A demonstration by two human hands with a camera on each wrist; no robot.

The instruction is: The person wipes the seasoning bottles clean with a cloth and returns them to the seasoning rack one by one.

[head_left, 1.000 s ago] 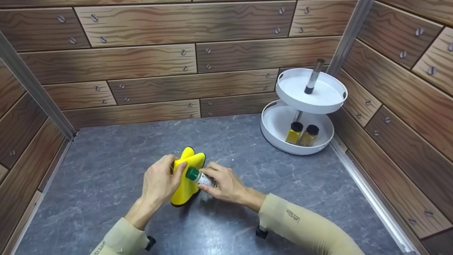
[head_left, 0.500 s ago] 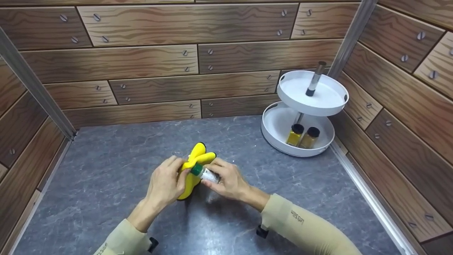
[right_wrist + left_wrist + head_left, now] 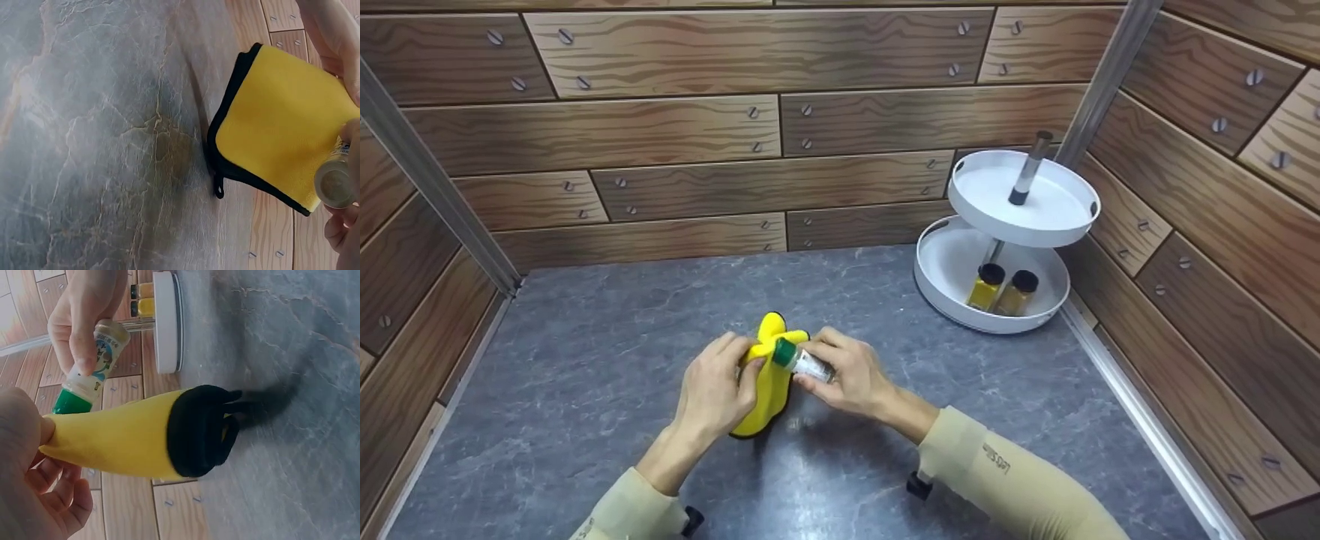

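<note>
My left hand [image 3: 712, 390] pinches a yellow cloth with black edging [image 3: 765, 397] near its top, and the cloth hangs down above the tabletop. In my right hand [image 3: 851, 375] is a small spice jar [image 3: 812, 366] with a green cap and a printed label, gripped round its body. The jar is tilted, its green cap [image 3: 72, 402] against or very near the cloth by the left fingertips. From the right wrist view the jar's round base [image 3: 336, 184] faces the camera and the cloth [image 3: 281, 124] spreads behind it.
A two-tier white round stand [image 3: 994, 324] is at the back right. On its lower tier are a yellow-filled jar [image 3: 984, 289] and a brownish jar [image 3: 1017, 294], both black-capped. Wood-patterned walls [image 3: 675, 135] enclose the grey marbled tabletop [image 3: 607, 337] at the back and sides.
Both hands have shifted slightly to the right, with the cloth and the jar. The cloth has bunched and twisted around the green cap, its upper folds changing shape.
</note>
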